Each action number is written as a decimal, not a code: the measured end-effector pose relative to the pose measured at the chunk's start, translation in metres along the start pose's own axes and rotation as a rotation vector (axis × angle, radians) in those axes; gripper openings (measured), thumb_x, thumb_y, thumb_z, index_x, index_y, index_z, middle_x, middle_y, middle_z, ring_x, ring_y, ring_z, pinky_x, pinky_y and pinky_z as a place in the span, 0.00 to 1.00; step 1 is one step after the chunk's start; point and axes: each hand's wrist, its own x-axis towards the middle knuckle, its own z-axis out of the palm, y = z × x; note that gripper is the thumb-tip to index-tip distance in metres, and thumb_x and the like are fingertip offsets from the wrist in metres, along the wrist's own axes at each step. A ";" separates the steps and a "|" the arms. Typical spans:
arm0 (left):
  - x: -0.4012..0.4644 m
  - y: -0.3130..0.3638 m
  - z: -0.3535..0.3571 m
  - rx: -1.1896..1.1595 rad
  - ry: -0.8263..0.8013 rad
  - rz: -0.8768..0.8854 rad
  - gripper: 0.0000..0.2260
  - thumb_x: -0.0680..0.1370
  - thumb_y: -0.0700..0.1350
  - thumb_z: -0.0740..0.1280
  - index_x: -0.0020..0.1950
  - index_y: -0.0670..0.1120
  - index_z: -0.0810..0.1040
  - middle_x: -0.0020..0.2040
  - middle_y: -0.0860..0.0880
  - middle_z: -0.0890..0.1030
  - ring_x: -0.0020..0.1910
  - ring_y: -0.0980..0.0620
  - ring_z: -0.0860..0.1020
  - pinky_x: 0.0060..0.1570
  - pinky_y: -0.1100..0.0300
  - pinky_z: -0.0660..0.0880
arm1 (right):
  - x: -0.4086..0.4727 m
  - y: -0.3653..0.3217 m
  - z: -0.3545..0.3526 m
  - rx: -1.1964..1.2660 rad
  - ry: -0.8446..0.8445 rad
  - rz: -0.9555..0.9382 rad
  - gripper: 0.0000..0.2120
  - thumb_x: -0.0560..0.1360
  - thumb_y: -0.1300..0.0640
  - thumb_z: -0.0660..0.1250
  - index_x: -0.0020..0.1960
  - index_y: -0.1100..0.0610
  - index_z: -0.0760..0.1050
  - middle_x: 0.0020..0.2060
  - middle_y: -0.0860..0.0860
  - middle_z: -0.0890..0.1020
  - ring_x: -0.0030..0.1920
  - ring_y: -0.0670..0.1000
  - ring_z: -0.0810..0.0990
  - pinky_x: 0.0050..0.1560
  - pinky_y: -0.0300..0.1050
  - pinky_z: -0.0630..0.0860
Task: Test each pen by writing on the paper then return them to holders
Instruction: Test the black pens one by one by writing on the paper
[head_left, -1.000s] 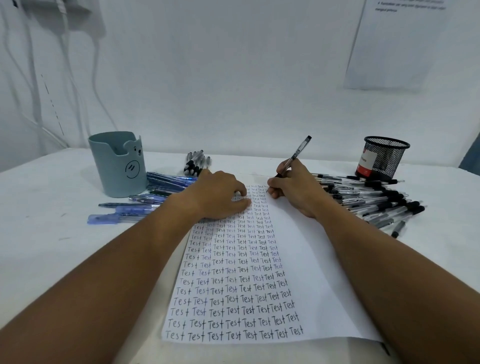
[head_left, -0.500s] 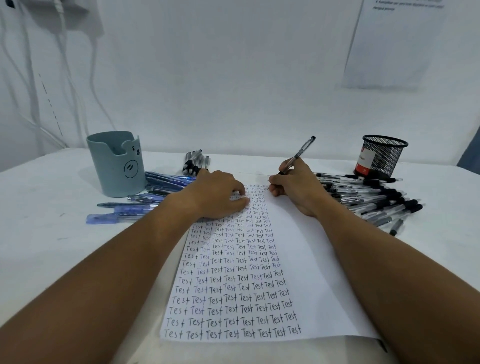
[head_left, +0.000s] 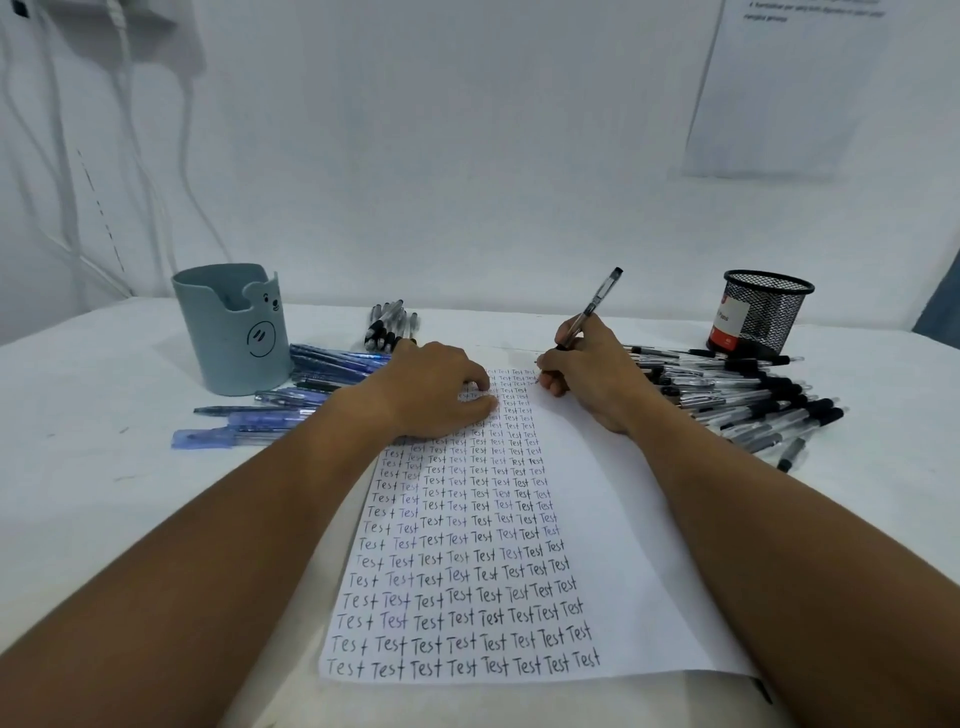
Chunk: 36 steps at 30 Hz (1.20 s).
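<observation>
Pinching a black-capped pen (head_left: 592, 310), my right hand (head_left: 587, 376) sets the tip at the far end of the paper (head_left: 597, 499), the barrel tilting up and away. My left hand (head_left: 436, 387) rests flat on the sheet over the rows of "Test", fingers loosely bent and holding nothing. I see blue pens (head_left: 291, 400) lying beside the grey-blue bear holder (head_left: 234, 330) at left. Black pens (head_left: 737, 400) lie heaped at right, near the mesh holder (head_left: 763, 312).

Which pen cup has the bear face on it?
The blue-grey cup on the left, beside the blue pens. The other holder, far right, is black wire mesh.
</observation>
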 end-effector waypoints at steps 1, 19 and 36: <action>0.000 0.000 0.000 -0.002 0.001 0.001 0.19 0.80 0.60 0.59 0.63 0.53 0.78 0.61 0.53 0.78 0.63 0.51 0.73 0.63 0.50 0.60 | 0.000 0.000 0.000 0.013 0.006 -0.002 0.13 0.74 0.71 0.65 0.46 0.57 0.65 0.34 0.59 0.76 0.30 0.54 0.76 0.33 0.47 0.73; 0.000 -0.002 0.000 -0.014 0.005 -0.001 0.18 0.79 0.61 0.59 0.63 0.54 0.77 0.62 0.53 0.78 0.63 0.52 0.73 0.63 0.50 0.59 | 0.001 0.001 -0.001 0.065 0.017 0.021 0.14 0.74 0.72 0.65 0.46 0.57 0.64 0.33 0.59 0.75 0.31 0.57 0.76 0.33 0.48 0.73; 0.000 -0.002 0.000 -0.012 0.005 -0.006 0.18 0.79 0.61 0.59 0.63 0.54 0.77 0.63 0.53 0.77 0.64 0.52 0.73 0.64 0.48 0.60 | -0.001 -0.001 0.001 -0.032 0.016 0.024 0.12 0.74 0.69 0.65 0.45 0.55 0.65 0.33 0.58 0.77 0.28 0.53 0.75 0.33 0.47 0.73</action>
